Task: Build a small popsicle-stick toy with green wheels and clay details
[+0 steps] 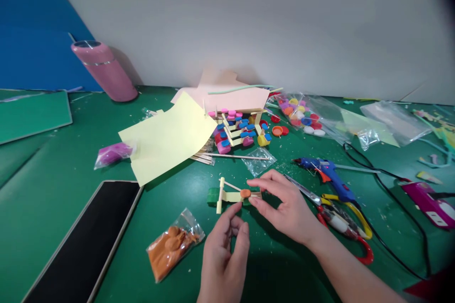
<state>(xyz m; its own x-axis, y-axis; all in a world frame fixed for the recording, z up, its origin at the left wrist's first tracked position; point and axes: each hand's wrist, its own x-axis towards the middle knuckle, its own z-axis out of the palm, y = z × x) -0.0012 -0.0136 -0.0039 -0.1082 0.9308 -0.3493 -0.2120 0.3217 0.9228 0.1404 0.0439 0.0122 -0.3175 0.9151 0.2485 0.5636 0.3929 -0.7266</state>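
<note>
A small craft model [231, 196] lies on the green table, made of a pale yellow strip, a crosswise pale yellow roll, a thin stick and green rounded parts beneath. An orange oval piece [245, 193] sits on its right part. My right hand [284, 203] has thumb and index finger closed about the model's right end, beside the orange oval. My left hand [225, 253] is just in front, its index fingertip at the model's near side and its thumb apart. Nearby lies a clear bag of orange clay [172, 248].
Behind are similar colourful models [238, 128], yellow paper [170, 137] and a bag of coloured caps [302, 113]. A blue glue gun [330, 177], scissors [366, 246] and a black cable are at right. A dark tablet-like panel [85, 241] and pink bottle [106, 71] stand left.
</note>
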